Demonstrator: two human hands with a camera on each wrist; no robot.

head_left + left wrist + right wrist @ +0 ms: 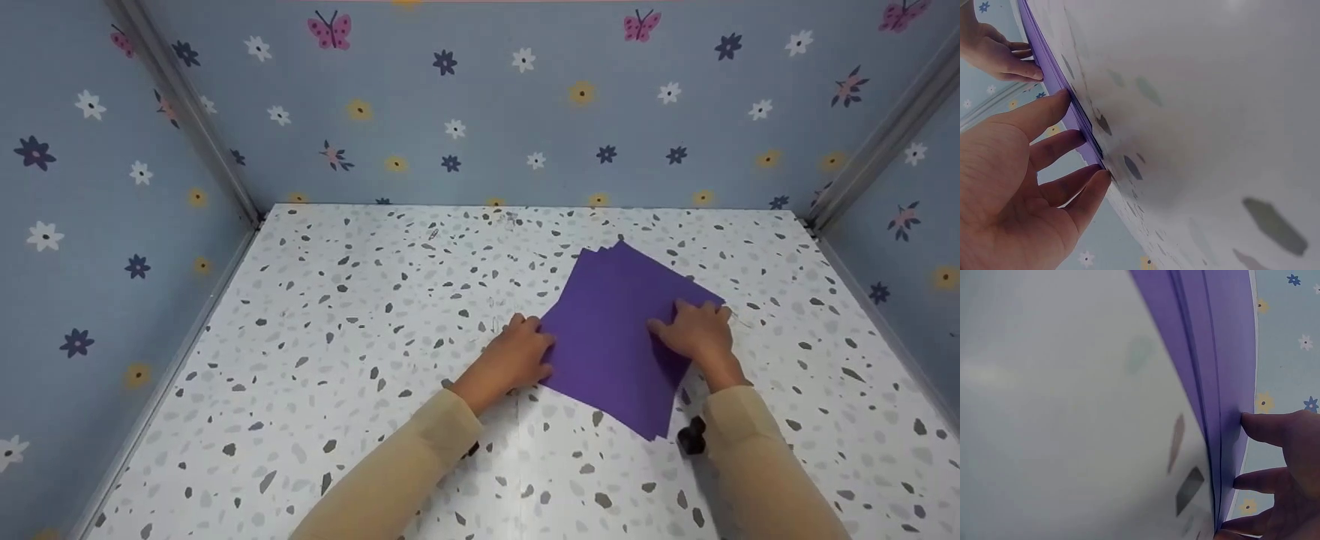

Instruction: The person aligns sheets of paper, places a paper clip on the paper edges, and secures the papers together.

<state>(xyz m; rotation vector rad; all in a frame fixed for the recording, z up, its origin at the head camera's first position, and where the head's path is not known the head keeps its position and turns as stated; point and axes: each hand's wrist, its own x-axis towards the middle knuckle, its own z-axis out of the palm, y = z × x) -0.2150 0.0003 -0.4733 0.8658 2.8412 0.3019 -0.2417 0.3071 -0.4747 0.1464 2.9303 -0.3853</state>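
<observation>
At about four o'clock from the middle of the head view, a loose stack of purple paper [611, 322] lies on the speckled white table [360, 315]. Its long axis seems to run from one o'clock down to seven, the sheets slightly fanned, so several corners step out towards twelve. I see the two hands well apart, on opposite sides of the stack. The left hand [514, 356] touches the edge at nine o'clock with fingers extended; the right hand [697, 330] is at three, spread over the edge, its thumb on the top sheet. Both arms wear tan sleeves [405, 465], and a small black object [692, 437] shows beside the right one. Beyond the table, the blue wall [487, 90] is printed with flowers and pink butterflies.

Over at the left wrist view, the paper appears nearly edge-on, a thin purple band slanting from eleven o'clock towards five. The left hand fills the eight o'clock side, fingertips against the band, while the right hand touches it near ten.

Through the right wrist view, the layers run from one o'clock down to five, dark lines between them. From four o'clock the right hand reaches in, fingers separated, tips against the purple.
</observation>
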